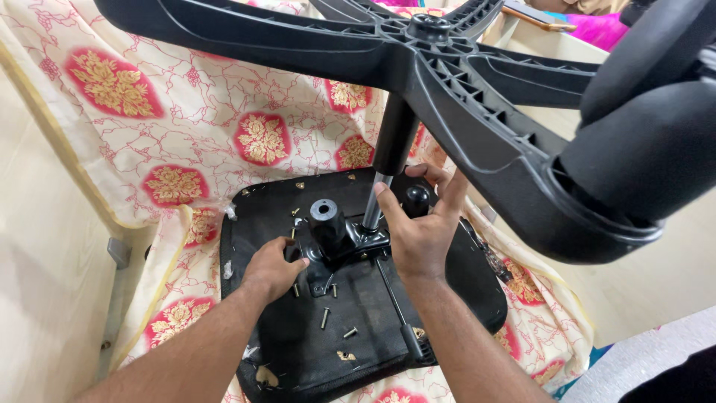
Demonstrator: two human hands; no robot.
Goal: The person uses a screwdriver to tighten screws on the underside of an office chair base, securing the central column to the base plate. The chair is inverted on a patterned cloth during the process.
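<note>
An upturned black office-chair seat [447, 287] lies on a patterned cloth. A black metal tilt mechanism [332, 239] with a round knob is mounted on its underside. A gas-lift cylinder [391, 145] rises from the mechanism to a black star-shaped wheel base [418, 56] overhead, with a castor [645, 142] at the right. My right hand [421, 224] wraps around the lower, silver part of the cylinder. My left hand [272, 269] rests with closed fingers on the mechanism's left edge. Several loose bolts [325, 317] lie on the seat.
The cream cloth with red and gold flower motifs [186, 134] covers the surface under the seat and hangs over its edges. A pale floor [45, 283] lies to the left, a pale panel [656, 283] to the right. A bright pink item [597, 30] sits far top right.
</note>
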